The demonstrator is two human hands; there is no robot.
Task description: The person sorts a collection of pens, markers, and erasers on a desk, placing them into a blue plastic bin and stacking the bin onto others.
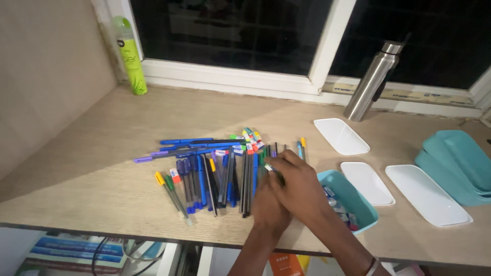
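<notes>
A heap of several pens (pixel 215 171), mostly blue and black with some green and yellow, lies spread on the wooden desk (pixel 102 153). My right hand (pixel 299 186) rests on the heap's right edge, fingers closed around a few pens. My left hand (pixel 268 207) lies just under and left of it, touching the lower ends of the dark pens; its grip is hidden. A teal open box (pixel 358 204) with a few small items inside sits right beside my right wrist.
Three white lids (pixel 340 135) (pixel 365 181) (pixel 427 194) lie to the right. Stacked teal boxes (pixel 458 163) stand at the far right. A steel bottle (pixel 373 82) and a green spray can (pixel 130 56) stand by the window sill. Books sit below the desk edge.
</notes>
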